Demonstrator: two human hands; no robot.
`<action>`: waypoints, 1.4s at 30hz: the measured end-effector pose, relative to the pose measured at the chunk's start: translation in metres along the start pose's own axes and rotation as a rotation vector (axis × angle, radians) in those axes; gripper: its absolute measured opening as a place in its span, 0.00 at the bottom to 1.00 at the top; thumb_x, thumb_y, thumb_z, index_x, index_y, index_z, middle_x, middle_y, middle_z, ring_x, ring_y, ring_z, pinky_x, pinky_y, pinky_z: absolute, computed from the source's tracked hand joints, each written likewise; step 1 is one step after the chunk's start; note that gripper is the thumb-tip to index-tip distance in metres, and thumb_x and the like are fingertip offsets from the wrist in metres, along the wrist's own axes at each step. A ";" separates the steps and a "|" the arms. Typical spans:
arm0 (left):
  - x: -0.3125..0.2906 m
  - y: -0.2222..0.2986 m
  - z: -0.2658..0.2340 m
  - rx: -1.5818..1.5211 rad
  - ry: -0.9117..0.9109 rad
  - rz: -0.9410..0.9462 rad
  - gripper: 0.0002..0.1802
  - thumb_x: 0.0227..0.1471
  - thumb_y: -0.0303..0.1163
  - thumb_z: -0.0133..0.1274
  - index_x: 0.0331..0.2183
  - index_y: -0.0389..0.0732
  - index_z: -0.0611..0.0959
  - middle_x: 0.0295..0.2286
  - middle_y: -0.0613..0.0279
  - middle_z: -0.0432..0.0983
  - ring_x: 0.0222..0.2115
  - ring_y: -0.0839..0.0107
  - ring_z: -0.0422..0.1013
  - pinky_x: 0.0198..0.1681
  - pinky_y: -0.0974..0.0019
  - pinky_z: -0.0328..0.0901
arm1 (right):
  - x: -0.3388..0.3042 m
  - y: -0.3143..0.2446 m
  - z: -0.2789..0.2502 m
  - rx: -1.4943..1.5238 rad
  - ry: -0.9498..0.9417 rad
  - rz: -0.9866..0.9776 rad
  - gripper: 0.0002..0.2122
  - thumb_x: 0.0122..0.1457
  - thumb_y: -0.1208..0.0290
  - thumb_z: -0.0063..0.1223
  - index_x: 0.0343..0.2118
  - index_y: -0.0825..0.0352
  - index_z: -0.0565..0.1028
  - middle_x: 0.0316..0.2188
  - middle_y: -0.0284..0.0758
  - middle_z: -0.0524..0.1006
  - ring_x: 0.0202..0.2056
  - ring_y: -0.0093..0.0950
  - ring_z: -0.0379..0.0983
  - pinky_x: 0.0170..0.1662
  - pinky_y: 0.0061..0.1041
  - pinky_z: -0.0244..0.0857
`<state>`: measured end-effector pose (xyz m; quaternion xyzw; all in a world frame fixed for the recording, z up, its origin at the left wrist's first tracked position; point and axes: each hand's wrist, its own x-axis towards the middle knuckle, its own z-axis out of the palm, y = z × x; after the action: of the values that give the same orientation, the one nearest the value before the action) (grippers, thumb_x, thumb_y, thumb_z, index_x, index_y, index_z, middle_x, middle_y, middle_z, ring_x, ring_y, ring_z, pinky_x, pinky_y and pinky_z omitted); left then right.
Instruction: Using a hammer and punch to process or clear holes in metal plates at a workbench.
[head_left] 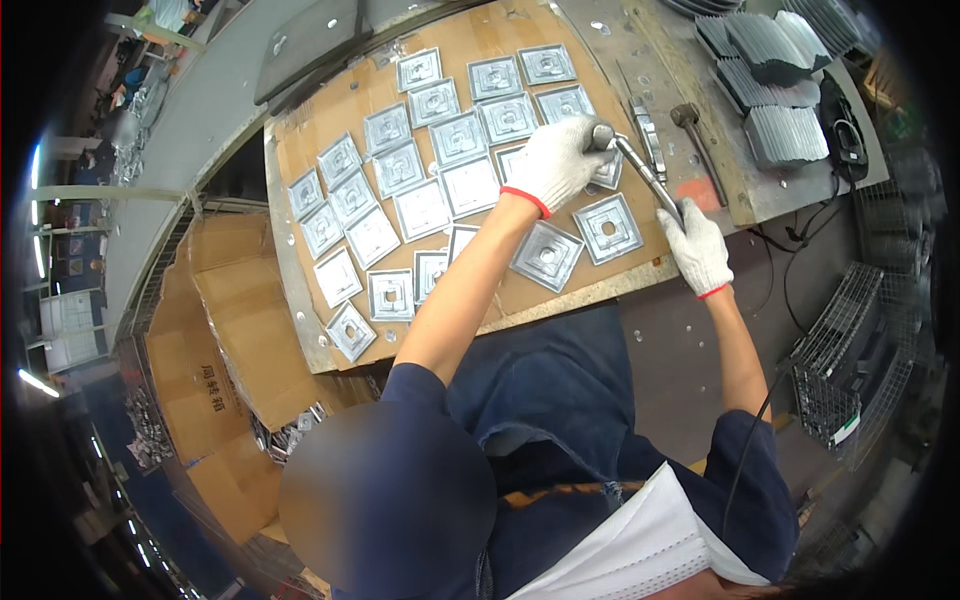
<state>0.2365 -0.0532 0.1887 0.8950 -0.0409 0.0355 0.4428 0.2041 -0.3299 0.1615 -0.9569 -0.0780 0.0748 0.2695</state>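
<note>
Cardboard-topped workbench (300, 150) spread with square metal plates (458, 137).
Both gloved hands grip a metal tool (640, 172): left hand (560, 160) closed round its upper end, right hand (697, 248) round its lower end; it slants between them, its tip hidden.

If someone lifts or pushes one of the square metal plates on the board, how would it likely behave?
A plate looks like thin pressed sheet metal, so probably stiff and fairly light. Lying flat on the board, it should slide, not roll or tip. Its low edges may be hard to pinch, especially with gloves.
</note>
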 end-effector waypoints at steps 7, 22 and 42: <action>-0.001 -0.006 -0.008 0.064 -0.086 0.135 0.16 0.57 0.33 0.66 0.48 0.44 0.87 0.39 0.54 0.86 0.39 0.57 0.83 0.44 0.61 0.75 | 0.034 -0.061 -0.028 -0.129 -0.129 -0.007 0.22 0.70 0.47 0.50 0.46 0.66 0.75 0.31 0.55 0.81 0.38 0.58 0.79 0.42 0.54 0.70; -0.004 0.007 -0.025 -0.274 -0.003 -0.081 0.19 0.54 0.32 0.69 0.48 0.39 0.86 0.36 0.59 0.88 0.37 0.72 0.83 0.44 0.67 0.76 | -0.005 -0.022 0.015 -0.044 -0.010 0.043 0.21 0.70 0.49 0.52 0.50 0.65 0.73 0.31 0.54 0.82 0.37 0.58 0.80 0.40 0.54 0.71; -0.040 -0.041 -0.057 -0.018 0.034 -0.240 0.22 0.54 0.41 0.69 0.47 0.39 0.86 0.35 0.58 0.86 0.34 0.67 0.81 0.41 0.63 0.74 | 0.052 0.075 0.053 0.165 0.323 0.011 0.30 0.70 0.50 0.55 0.58 0.77 0.74 0.50 0.56 0.81 0.53 0.48 0.79 0.57 0.38 0.69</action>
<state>0.1994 0.0182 0.1869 0.8886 0.0738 -0.0029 0.4528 0.2529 -0.3564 0.0720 -0.9315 -0.0219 -0.0721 0.3557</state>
